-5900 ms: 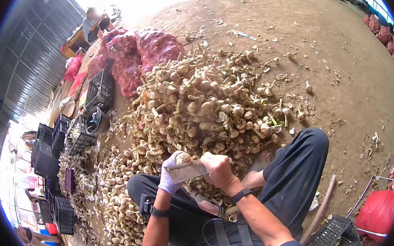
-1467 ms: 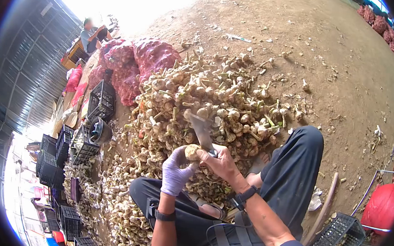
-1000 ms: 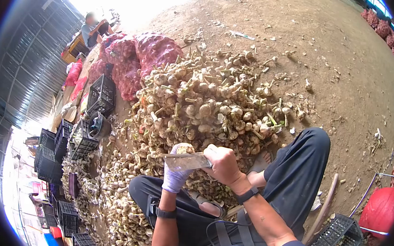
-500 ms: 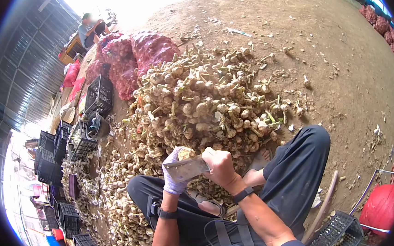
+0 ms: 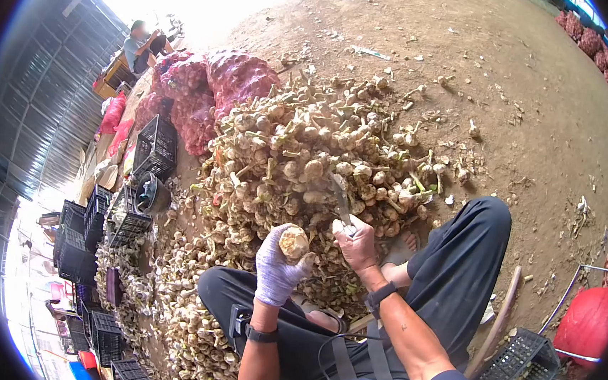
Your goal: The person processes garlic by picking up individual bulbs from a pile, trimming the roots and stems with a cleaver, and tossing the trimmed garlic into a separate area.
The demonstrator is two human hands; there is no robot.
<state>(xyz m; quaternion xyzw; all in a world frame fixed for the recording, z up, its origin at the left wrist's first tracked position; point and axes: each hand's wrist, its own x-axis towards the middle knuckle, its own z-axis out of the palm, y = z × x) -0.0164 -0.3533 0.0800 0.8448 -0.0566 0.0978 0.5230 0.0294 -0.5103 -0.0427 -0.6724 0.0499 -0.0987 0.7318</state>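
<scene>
My left hand (image 5: 279,270), in a pale knitted glove, holds a garlic bulb (image 5: 293,243) with its cut, yellowish face turned up. To its right, my bare right hand (image 5: 355,243) is closed round the handle of a knife (image 5: 340,198). The blade points up and away over the garlic pile (image 5: 307,147), apart from the bulb. It is seen nearly edge-on. Loose garlic bulbs lie in front of both hands and down the left side of my legs.
Red mesh sacks (image 5: 237,81) stand behind the pile. Black crates (image 5: 156,146) line the left side. Another person (image 5: 142,47) sits at the far left. At the right are a wooden stick (image 5: 497,323), a crate (image 5: 520,366) and a red bag (image 5: 594,320).
My right hand has moved right, taking the knife off the bulb; the blade has swung from pointing left to pointing up. My left hand has turned, showing more of the bulb.
</scene>
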